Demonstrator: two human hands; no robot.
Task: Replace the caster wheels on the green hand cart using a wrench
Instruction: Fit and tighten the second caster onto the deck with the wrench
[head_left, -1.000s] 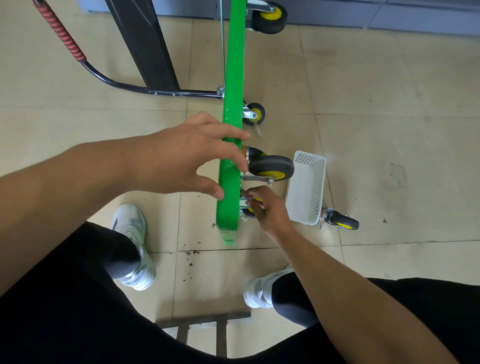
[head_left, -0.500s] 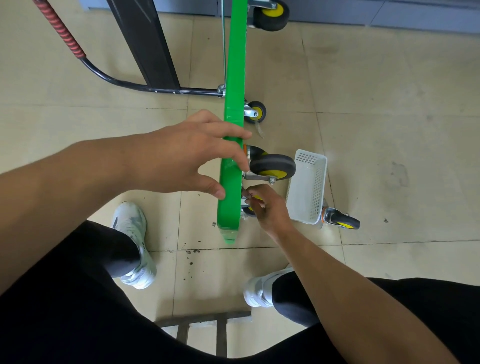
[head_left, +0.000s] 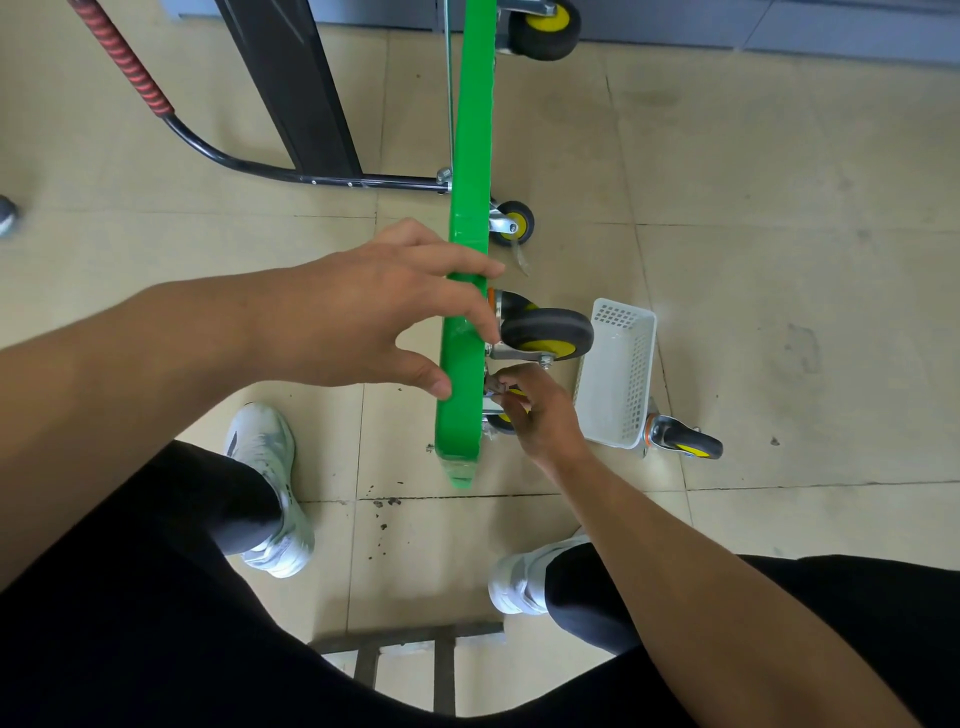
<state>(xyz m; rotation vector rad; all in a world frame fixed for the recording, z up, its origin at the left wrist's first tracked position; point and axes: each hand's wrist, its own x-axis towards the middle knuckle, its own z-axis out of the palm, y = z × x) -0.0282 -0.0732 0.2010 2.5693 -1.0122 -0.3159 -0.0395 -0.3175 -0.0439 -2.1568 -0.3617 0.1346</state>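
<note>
Head view, cart: The green hand cart (head_left: 469, 156) is standing on its edge on the tiled floor (head_left: 779, 260), with its black handle (head_left: 218, 150) running off to the left.
Caster wheel: A caster wheel (head_left: 548, 332) is sticking out sideways from the underside, just above the right hand.
Left hand: The left hand (head_left: 379, 306) is gripping the cart's upper edge, with the fingers curling over it and the thumb pressing the near face.
Right hand: The right hand (head_left: 540, 410) is pinching a small metal part (head_left: 493, 387) at the wheel's mount; whether it is a tool or a fastener cannot be told.
Floor: A white basket (head_left: 618, 374) is lying just right of the wheel, with a loose caster (head_left: 685, 441) at its near corner.
</note>
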